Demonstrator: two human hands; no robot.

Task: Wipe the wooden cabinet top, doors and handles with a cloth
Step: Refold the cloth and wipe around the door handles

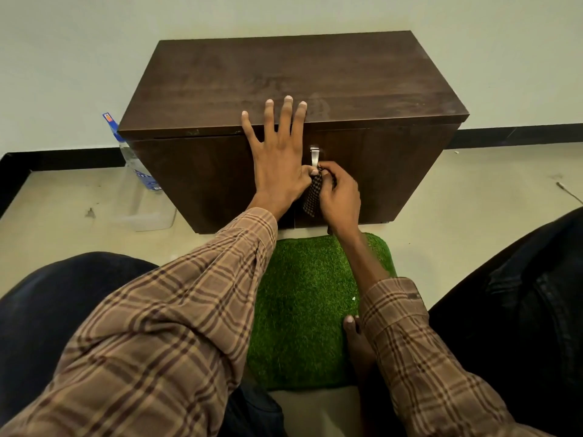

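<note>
Dark wood fills my view: the cabinet [293, 80] stands on the floor [473, 190] against the wall. My left hand [277, 159] lies flat on its left door, grip spread, fingertips [287, 100] reaching over the front edge of the top. My right hand [339, 197] pinches the checked cloth [314, 193] around the lower part of the metal handle [314, 157] near the middle of the front; only the handle's upper end shows, and the cloth is mostly hidden between my hands. At the cabinet's left edge a plastic bottle [132, 156] is partly hidden. Below, a green mat [299, 294] is cut across by my plaid sleeves [164, 326].
</note>
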